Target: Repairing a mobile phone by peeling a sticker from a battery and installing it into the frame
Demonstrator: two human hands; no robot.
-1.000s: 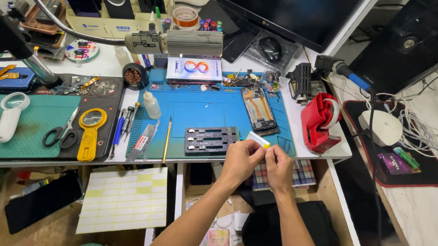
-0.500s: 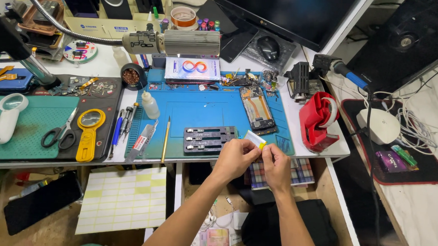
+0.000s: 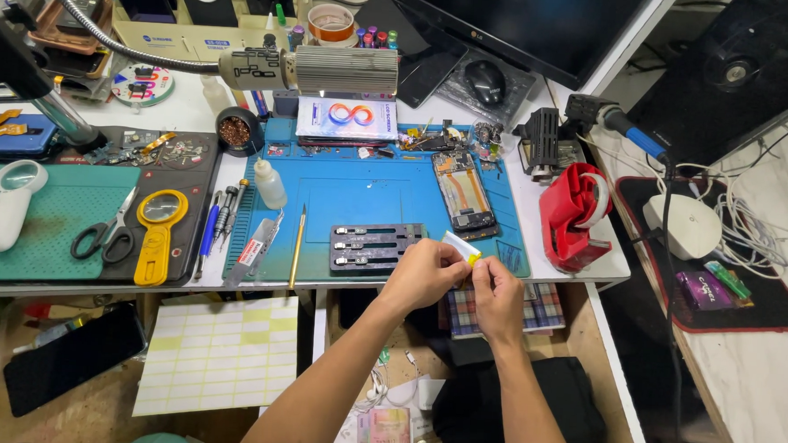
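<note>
Both of my hands meet at the front edge of the blue work mat (image 3: 359, 202). My left hand (image 3: 423, 276) and my right hand (image 3: 497, 297) pinch a small clear strip with a yellow tab (image 3: 461, 248) between their fingertips. Just left of my hands lies a dark phone frame (image 3: 373, 245) flat on the mat. An opened phone (image 3: 466, 194) with its insides showing lies beyond my hands, toward the back right of the mat.
A red tape dispenser (image 3: 572, 211) stands at the right of the mat. Tweezers, a small bottle (image 3: 270, 183), scissors (image 3: 106, 234), a yellow magnifier (image 3: 157, 233) and a white handle (image 3: 10, 200) lie to the left. A monitor (image 3: 527, 19) and mouse (image 3: 487, 81) are behind.
My hands have stayed at the mat's front edge with the strip; the view has shifted slightly. Nothing on the bench has visibly moved.
</note>
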